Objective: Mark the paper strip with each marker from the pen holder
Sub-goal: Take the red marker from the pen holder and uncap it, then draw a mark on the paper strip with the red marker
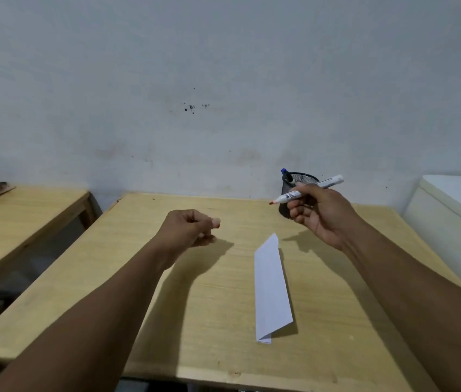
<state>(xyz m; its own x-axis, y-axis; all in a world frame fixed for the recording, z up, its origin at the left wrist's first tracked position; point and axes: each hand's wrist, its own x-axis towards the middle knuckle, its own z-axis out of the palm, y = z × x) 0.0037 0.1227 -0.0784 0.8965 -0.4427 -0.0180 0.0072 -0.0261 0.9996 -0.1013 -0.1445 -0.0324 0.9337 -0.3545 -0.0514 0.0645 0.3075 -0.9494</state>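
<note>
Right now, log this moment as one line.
right hand: holds uncapped red marker | left hand: closed, maybe on cap | paper strip: unmarked | pen holder: blue marker inside

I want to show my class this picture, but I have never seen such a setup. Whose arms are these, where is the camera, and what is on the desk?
There is one picture, from a camera worn on a person's head, looking down at their own bare hands. The right hand holds an uncapped marker with a red tip. The left hand is closed, seemingly around its cap. On the wooden desk lie a folded white paper strip and, behind the right hand, a black mesh pen holder with another marker inside.
</note>
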